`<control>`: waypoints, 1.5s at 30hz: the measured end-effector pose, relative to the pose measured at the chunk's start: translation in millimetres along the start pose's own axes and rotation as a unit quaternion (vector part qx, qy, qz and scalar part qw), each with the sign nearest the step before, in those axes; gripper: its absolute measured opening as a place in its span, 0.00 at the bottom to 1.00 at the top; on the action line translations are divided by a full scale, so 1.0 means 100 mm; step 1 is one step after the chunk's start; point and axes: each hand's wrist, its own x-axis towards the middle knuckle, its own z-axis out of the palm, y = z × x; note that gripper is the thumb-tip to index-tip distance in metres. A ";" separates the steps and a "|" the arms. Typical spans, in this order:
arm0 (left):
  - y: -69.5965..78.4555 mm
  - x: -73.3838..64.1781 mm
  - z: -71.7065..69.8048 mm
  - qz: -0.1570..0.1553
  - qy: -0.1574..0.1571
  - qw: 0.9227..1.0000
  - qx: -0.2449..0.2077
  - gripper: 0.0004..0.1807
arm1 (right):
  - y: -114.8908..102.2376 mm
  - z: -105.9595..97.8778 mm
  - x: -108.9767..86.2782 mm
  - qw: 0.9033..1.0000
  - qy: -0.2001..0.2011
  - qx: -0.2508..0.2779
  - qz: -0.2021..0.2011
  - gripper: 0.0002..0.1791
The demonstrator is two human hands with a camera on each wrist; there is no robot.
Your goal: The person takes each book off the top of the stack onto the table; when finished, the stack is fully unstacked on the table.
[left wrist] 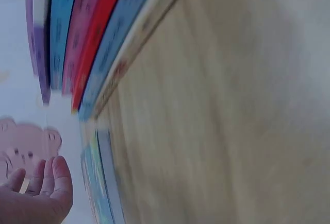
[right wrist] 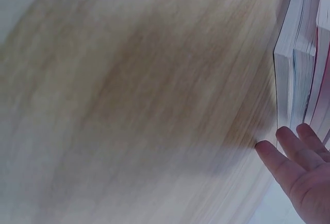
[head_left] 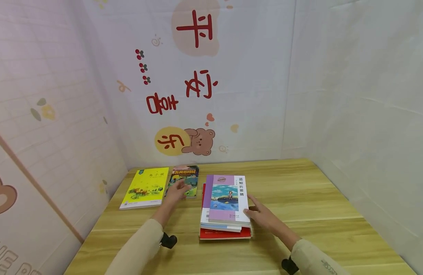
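Observation:
A stack of several books stands at the middle of the table, topped by a purple-and-white book (head_left: 226, 206) with a picture of a figure by water. Beneath it, a red book (head_left: 228, 233) sticks out toward the front. My right hand (head_left: 263, 217) is at the stack's right side, its extended fingers (right wrist: 281, 165) against the page edges in the right wrist view. My left hand (head_left: 177, 191) hovers by a colorful green book (head_left: 190, 179), left of the stack, with relaxed fingers and nothing held. In the left wrist view, the stack's colored spines (left wrist: 98, 38) are apart from that hand.
A yellow book (head_left: 147, 187) lies flat at the table's back left, beside the green one. The wood-grain table (head_left: 300, 198) meets a printed cloth backdrop (head_left: 256, 95) behind, with more cloth on both sides. Black wrist-worn devices (head_left: 169, 241) show at both sleeves.

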 end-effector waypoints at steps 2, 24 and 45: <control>-0.02 -0.07 0.06 -0.003 -0.006 1.000 -0.003 0.34 | 0.00 0.00 0.00 1.000 0.001 0.000 -0.004 0.36; -0.17 -0.61 0.47 -0.028 -0.096 0.995 -0.005 0.40 | -0.08 0.10 0.05 0.999 -0.024 -0.031 -0.033 0.37; -0.10 -0.76 0.41 -0.007 -0.127 0.992 -0.009 0.33 | 0.05 0.09 -0.03 0.999 0.005 -0.003 -0.040 0.39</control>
